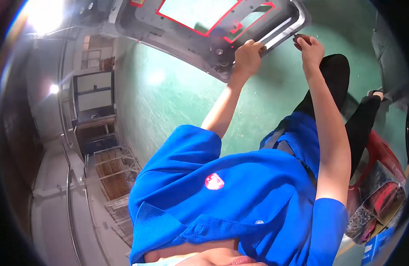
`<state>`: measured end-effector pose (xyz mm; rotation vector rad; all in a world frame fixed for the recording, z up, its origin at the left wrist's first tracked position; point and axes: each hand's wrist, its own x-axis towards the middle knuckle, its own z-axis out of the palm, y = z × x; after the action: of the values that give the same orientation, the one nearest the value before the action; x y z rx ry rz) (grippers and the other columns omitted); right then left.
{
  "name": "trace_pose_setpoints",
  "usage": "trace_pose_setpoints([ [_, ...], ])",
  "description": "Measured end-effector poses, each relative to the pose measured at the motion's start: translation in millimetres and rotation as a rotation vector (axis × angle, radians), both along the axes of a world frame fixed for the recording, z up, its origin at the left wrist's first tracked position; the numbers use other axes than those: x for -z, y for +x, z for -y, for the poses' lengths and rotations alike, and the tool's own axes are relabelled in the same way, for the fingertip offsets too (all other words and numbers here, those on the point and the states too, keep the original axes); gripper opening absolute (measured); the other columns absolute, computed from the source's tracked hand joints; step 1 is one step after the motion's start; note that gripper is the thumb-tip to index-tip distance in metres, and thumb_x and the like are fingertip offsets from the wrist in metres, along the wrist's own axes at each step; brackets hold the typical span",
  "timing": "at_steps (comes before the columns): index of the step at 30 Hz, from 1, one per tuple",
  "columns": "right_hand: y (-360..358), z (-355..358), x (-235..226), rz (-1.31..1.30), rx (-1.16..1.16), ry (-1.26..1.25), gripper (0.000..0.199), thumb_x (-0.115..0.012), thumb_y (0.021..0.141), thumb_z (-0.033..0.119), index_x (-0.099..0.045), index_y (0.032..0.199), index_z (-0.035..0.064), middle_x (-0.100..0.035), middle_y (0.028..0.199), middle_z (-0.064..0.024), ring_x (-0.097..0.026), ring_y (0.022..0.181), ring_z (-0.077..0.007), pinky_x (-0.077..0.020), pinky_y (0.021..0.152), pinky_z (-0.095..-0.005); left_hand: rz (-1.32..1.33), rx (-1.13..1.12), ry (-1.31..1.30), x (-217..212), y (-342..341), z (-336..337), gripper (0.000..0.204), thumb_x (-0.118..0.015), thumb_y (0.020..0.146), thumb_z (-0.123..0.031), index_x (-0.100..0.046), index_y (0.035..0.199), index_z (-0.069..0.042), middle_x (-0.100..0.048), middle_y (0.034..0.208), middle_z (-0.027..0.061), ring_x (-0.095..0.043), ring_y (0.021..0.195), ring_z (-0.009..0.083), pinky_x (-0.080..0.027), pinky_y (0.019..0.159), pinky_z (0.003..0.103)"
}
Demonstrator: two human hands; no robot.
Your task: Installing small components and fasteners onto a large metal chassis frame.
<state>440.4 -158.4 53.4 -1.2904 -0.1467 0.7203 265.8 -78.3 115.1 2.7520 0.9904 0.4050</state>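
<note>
A grey moulded panel point(186, 46) with rounded corners and red-edged openings is at the top of the view, above the green floor. My left hand point(248, 58) is closed over its near right edge, beside a long pale slot point(277, 34). Just right of that edge, my right hand point(312, 49) is raised with thumb and fingertips pinched together. A small dark piece point(296, 39) shows at those fingertips, touching or very close to the panel's edge; its kind is too small to make out.
My bent leg point(335, 80) in black is below my right hand. At the lower right are a red chair point(384, 153), an open carton with plastic-wrapped items point(382, 199) and a blue box point(377, 246). Wire racks point(113, 173) and a white-panelled cabinet point(94, 91) stand on the left.
</note>
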Motion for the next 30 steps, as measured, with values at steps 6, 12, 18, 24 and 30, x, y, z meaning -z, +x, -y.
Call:
trace_pose_setpoints([
  [6, -0.4, -2.7, -1.9, -0.032, -0.010, 0.058, 0.013, -0.065, 0.081, 0.003, -0.065, 0.091, -0.0058, -0.066, 0.085, -0.0098, -0.065, 0.077, -0.0164, -0.0558, 0.073, -0.0271, 0.021, 0.035, -0.003, 4.2, -1.6, -12.8, 0.016, -0.051, 0.080, -0.007, -0.065, 0.085, -0.010, -0.056, 0.077, 0.0107, -0.058, 0.073, 0.0310, -0.046, 0.064, 0.040],
  [12, -5.6, -4.4, -5.3, 0.170, 0.019, -0.070, 0.016, -0.068, 0.078, 0.007, -0.066, 0.088, -0.0048, -0.068, 0.082, -0.0092, -0.066, 0.072, -0.0151, -0.0551, 0.071, -0.0259, -0.007, 0.039, -0.032, 2.4, -4.4, -14.7, 0.019, -0.049, 0.080, -0.004, -0.065, 0.088, -0.011, -0.057, 0.080, 0.0103, -0.058, 0.076, 0.0307, -0.046, 0.066, 0.041],
  [18, -11.0, -3.6, -19.9, 0.671, -0.025, -0.344, 0.022, -0.067, 0.076, 0.022, -0.069, 0.086, 0.0034, -0.069, 0.076, -0.0084, -0.067, 0.069, -0.0154, -0.0483, 0.064, -0.0290, 0.024, 0.073, 0.018, 14.6, -7.6, -23.6, 0.021, -0.048, 0.080, -0.006, -0.066, 0.090, -0.009, -0.063, 0.087, 0.0094, -0.061, 0.082, 0.0293, -0.048, 0.072, 0.040],
  [24, -5.8, -12.1, -13.1, 0.823, -0.060, -0.332, 0.016, -0.067, 0.074, 0.017, -0.069, 0.086, 0.0062, -0.068, 0.075, -0.0079, -0.065, 0.068, -0.0189, -0.0479, 0.063, -0.0306, 0.073, 0.135, 0.022, 11.8, -6.8, -28.0, 0.016, -0.050, 0.079, -0.007, -0.065, 0.085, -0.010, -0.060, 0.083, 0.0093, -0.060, 0.078, 0.0299, -0.048, 0.068, 0.040],
  [30, 0.3, -5.9, -3.9, 0.713, -0.137, -0.221, 0.023, -0.069, 0.072, 0.016, -0.066, 0.091, 0.0027, -0.068, 0.079, -0.0078, -0.064, 0.067, -0.0193, -0.0484, 0.064, -0.0305, 0.060, 0.180, 0.099, 34.4, -15.1, -43.5, 0.019, -0.049, 0.080, -0.007, -0.066, 0.089, -0.010, -0.061, 0.086, 0.0101, -0.059, 0.085, 0.0295, -0.047, 0.072, 0.039],
])
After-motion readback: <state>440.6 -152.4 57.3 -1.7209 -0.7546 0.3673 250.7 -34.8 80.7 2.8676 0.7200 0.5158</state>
